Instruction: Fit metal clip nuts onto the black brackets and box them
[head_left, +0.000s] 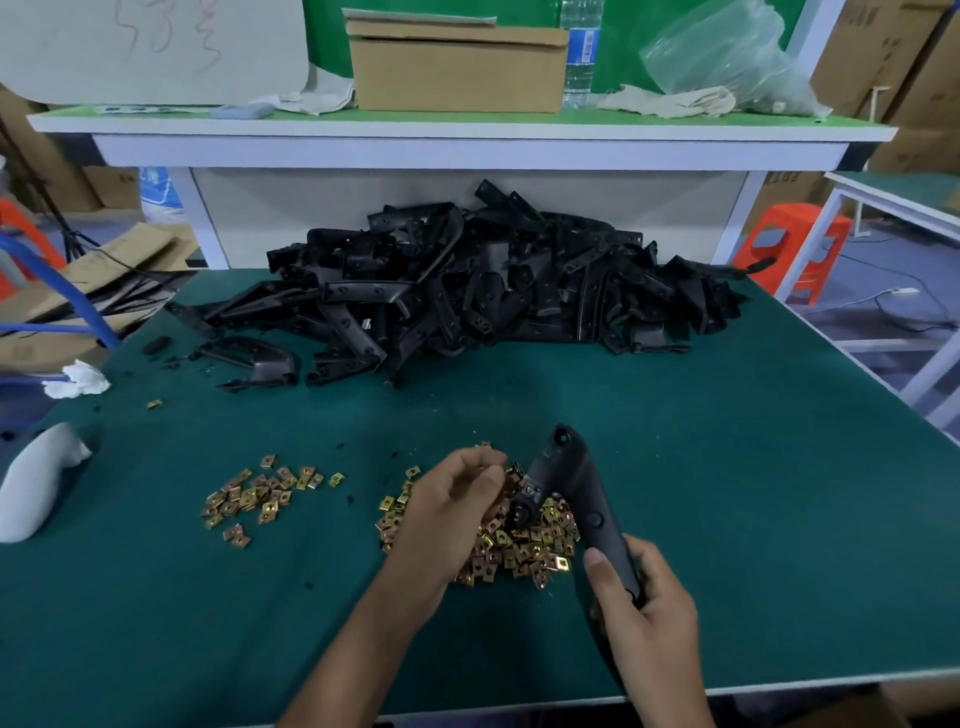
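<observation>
My right hand (641, 597) grips the lower end of a long black bracket (587, 499), which slants up and to the left above a heap of gold-coloured clip nuts (524, 545). My left hand (457, 499) hovers over that heap with its fingers curled, pinching at a clip nut close to the bracket's side tab; the nut itself is mostly hidden by the fingers. A smaller scatter of clip nuts (260, 499) lies to the left. A large pile of black brackets (467, 280) fills the far side of the green table (727, 467).
A cardboard box (457, 67) stands on the raised shelf behind, beside a water bottle (581, 52) and a clear plastic bag (727, 57). A white object (36, 483) and crumpled tissue (78, 379) lie at the table's left. An orange stool (789, 249) stands right of the table.
</observation>
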